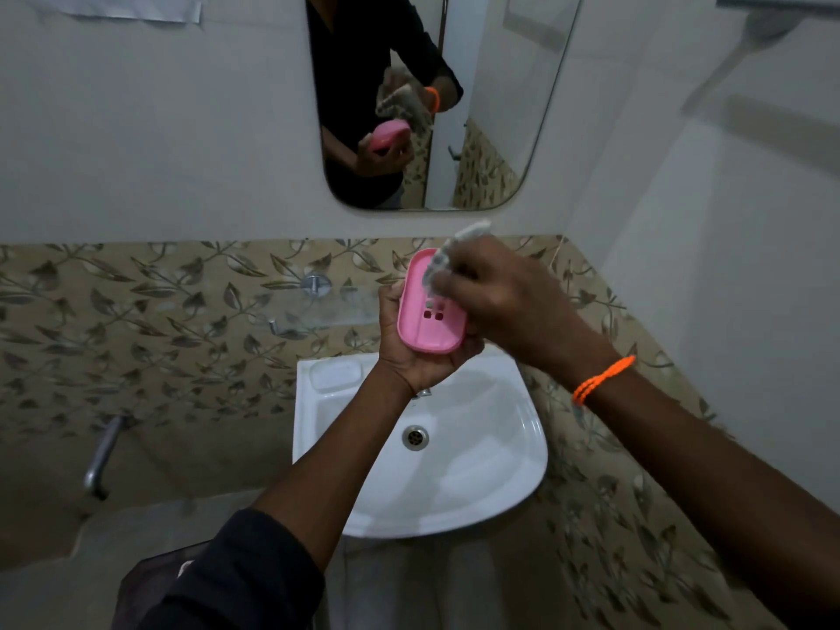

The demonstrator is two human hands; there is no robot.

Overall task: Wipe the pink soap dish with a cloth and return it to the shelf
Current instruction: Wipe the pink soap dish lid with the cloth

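Centre frame, the soap dish (429, 311) looks like smooth pink plastic with a soft sheen. The cloth (438, 261) above it is pale woven fabric, matt. Below, the sink (491, 470) is glossy white ceramic with a metal drain (415, 437).

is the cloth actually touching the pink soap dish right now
Touching. The head view shows the cloth, bunched in the right hand, pressed onto the upper inside of the pink soap dish, which the left hand cradles from beneath.

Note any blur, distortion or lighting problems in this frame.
Head view: dim, flat light; motion blur smears the right hand and cloth over the pink soap dish; wide-angle bending curves the mirror edges; the left hand stays sharp.
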